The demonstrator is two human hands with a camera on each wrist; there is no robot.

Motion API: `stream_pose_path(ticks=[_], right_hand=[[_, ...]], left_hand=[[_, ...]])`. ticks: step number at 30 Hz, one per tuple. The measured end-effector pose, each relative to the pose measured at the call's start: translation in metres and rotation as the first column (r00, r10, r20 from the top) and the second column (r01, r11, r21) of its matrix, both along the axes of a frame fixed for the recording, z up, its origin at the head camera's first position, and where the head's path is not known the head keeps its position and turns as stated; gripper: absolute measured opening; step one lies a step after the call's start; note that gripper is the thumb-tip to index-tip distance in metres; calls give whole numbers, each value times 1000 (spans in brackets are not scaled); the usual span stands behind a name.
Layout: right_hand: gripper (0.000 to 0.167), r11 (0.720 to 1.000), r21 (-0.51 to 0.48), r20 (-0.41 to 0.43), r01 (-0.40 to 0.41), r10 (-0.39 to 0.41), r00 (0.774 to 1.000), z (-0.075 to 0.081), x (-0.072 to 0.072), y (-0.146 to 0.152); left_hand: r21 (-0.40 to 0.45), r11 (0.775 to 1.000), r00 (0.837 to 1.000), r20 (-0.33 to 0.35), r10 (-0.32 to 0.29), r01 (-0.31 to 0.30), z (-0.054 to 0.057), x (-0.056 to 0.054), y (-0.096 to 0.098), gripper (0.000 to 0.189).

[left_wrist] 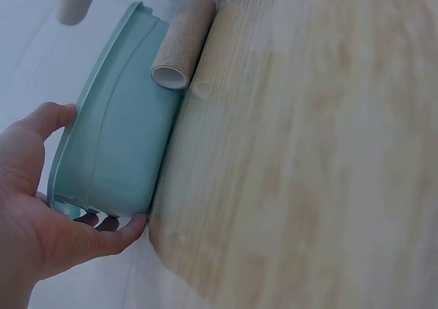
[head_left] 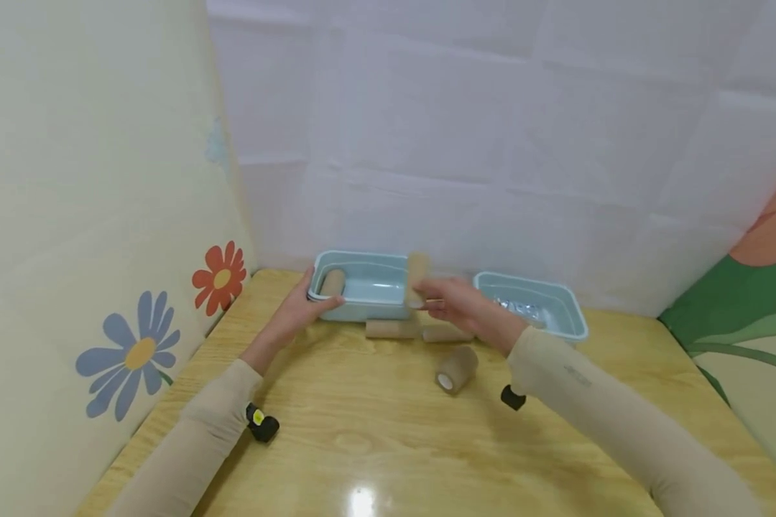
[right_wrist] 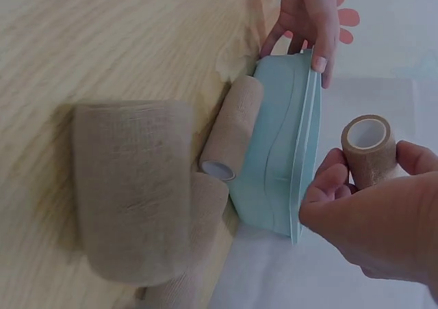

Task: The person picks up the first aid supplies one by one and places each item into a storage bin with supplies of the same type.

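Observation:
My left hand (head_left: 297,307) grips the left end of a light blue plastic basin (head_left: 362,311), thumb over the rim and fingers round the end wall. Inside that basin, at its left end, lies a tan bandage roll (head_left: 333,283). Above the basin's right end my right hand (head_left: 455,305) pinches another bandage roll (head_left: 417,278) between thumb and fingers; its white core shows in the right wrist view. In front of the basin lie two more rolls, one (head_left: 391,329) against its wall and one (head_left: 448,333) to the right. A thicker roll (head_left: 458,369) lies nearer me.
Behind my right hand stands a second light blue basin (head_left: 565,316) with clear, shiny plastic inside. A white sheet (head_left: 427,129) hangs at the table's back edge. The wooden table (head_left: 336,445) spreads in front, with a flower-printed wall (head_left: 103,215) along its left side.

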State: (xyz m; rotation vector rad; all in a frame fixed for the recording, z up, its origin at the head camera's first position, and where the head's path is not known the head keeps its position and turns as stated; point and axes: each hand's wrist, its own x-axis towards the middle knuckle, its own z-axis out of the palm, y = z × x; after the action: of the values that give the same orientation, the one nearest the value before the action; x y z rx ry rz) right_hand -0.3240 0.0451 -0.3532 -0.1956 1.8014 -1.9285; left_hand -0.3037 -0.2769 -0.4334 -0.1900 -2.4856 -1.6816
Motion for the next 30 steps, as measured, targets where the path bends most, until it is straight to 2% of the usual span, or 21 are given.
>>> stream_pose_path(ticks=[8, 16, 21, 25, 30], right_hand=[[16, 999, -15, -58, 32, -33, 998, -2, -16, -28], [32, 999, 10, -35, 45, -45, 998, 0, -20, -48], [37, 990, 92, -83, 104, -97, 992, 2, -24, -57], [42, 975, 178, -113, 133, -114, 987, -1, -29, -58], [37, 951, 296, -158, 90, -44, 987, -7, -33, -61]], left_hand=[[-15, 1000, 1000, 3, -12, 12, -1, -5, 13, 104], [-21, 1000, 1000, -12, -18, 18, -2, -6, 17, 105], [-34, 999, 1000, -15, -12, 12, 3, -3, 17, 108], [-33, 999, 1000, -15, -23, 22, 2, -5, 19, 108], [-23, 999, 999, -22, -27, 26, -1, -5, 22, 105]])
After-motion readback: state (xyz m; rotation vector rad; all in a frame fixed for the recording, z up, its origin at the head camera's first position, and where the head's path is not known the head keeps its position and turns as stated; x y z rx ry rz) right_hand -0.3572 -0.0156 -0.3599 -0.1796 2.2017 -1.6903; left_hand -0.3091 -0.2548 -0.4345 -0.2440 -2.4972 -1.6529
